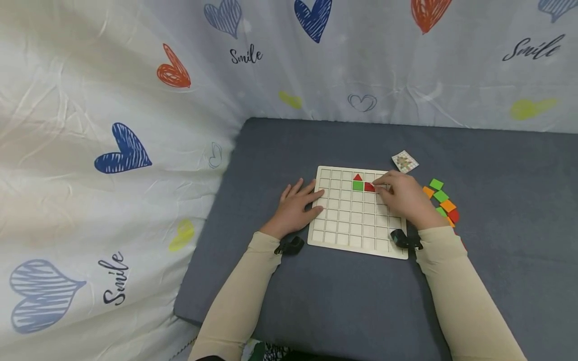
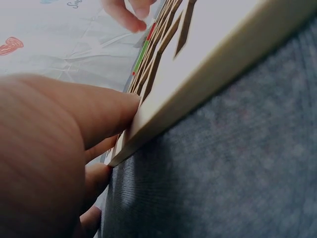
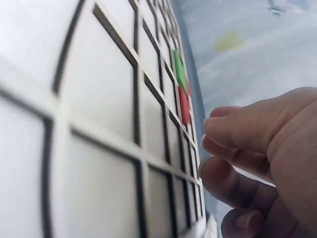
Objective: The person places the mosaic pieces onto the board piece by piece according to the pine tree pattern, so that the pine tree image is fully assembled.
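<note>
Now the right hand pinches a red tile into the grid board, far row, right of the green tile; the flat, relaxed left hand should steady the board's left edge.

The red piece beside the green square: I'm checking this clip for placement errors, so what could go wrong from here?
The red piece looks only partly seated under the right hand, so it may sit askew or pop out when released. The grid board lies on a soft grey cushion; only the left hand steadies its edge, so pressing could tip it and shake the green square and red triangle.
</note>
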Motion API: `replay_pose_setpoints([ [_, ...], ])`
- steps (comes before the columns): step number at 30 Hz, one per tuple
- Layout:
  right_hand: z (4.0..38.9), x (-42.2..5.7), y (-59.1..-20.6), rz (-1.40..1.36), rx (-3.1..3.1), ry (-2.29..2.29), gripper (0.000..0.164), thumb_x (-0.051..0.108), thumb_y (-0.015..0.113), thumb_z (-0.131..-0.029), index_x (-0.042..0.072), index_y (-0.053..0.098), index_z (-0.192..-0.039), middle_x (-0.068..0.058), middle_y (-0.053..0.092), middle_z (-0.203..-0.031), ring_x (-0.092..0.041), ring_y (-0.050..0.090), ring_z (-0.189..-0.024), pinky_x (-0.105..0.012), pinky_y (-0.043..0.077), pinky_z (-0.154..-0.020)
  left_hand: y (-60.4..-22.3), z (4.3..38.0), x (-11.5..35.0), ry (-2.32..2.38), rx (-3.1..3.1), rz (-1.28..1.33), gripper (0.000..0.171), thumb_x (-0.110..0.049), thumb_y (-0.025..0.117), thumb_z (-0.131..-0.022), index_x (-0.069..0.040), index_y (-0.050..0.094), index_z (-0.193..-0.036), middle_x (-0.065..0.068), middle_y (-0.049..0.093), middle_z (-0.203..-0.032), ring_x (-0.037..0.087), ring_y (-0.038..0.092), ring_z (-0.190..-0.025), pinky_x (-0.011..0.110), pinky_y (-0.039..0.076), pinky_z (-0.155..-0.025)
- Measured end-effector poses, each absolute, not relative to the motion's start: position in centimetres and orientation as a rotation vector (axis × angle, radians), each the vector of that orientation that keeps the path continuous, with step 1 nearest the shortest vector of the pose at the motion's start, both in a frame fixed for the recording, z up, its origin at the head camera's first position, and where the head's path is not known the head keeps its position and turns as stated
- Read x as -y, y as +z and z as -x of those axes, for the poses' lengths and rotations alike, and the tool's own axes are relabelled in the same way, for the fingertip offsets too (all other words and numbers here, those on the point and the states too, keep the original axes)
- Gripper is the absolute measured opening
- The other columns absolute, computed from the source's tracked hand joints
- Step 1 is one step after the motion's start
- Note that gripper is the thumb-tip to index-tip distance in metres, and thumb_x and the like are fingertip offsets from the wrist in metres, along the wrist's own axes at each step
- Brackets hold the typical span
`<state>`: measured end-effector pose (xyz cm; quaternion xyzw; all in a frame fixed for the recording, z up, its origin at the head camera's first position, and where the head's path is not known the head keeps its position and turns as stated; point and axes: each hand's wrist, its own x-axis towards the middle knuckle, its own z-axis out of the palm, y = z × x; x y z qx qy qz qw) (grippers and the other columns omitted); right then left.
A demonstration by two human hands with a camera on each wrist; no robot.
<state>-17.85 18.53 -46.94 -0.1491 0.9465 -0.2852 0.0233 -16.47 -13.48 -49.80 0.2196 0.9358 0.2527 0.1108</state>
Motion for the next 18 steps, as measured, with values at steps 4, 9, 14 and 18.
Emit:
replay_pose_setpoints([
  [4,17.6,-19.4,-46.4,0.437,-2.959,-0.861,0.024,0.011,0.065,-0.103,0.003,0.077,-0.121,-0.018,0.071,-0.117,-0.029,0.061,-0.082,-0.044,0.050,-0.072,-49.8,16.5,13.5,0.741,-2.749,-0.641,0.056,-0.045,0.055,-0.110,-0.029,0.043,-0.162,-0.002,0.020,-0.174,0.027,0.003,-0.164,0.053,-0.005,-0.131],
  [9,17.4,-20.8,-45.8,0.425,-2.991,-0.868,0.023,0.009,0.067,-0.101,-0.001,0.077,-0.119,-0.019,0.070,-0.104,-0.026,0.054,-0.069,-0.038,0.045,-0.058,-49.6,16.5,13.5,0.740,-2.760,-0.636,0.056,-0.044,0.056,-0.109,-0.027,0.044,-0.162,-0.001,0.021,-0.174,0.027,0.003,-0.164,0.053,-0.004,-0.131],
  [14,16.6,-21.9,-45.2,0.315,-2.975,-0.881,0.025,0.012,0.067,-0.102,-0.002,0.075,-0.121,-0.021,0.070,-0.109,-0.026,0.057,-0.073,-0.036,0.046,-0.058,-49.7,16.4,13.4,0.745,-2.764,-0.638,0.057,-0.044,0.057,-0.109,-0.027,0.045,-0.162,-0.001,0.022,-0.174,0.028,0.004,-0.164,0.053,-0.004,-0.131],
  [18,16.1,-22.6,-45.3,0.299,-2.957,-0.841,0.027,0.015,0.069,-0.102,-0.003,0.075,-0.121,-0.024,0.069,-0.115,-0.027,0.058,-0.073,-0.039,0.048,-0.061,-49.8,16.4,13.5,0.737,-2.757,-0.637,0.057,-0.045,0.056,-0.109,-0.028,0.044,-0.162,-0.001,0.022,-0.174,0.027,0.004,-0.164,0.052,-0.004,-0.131],
])
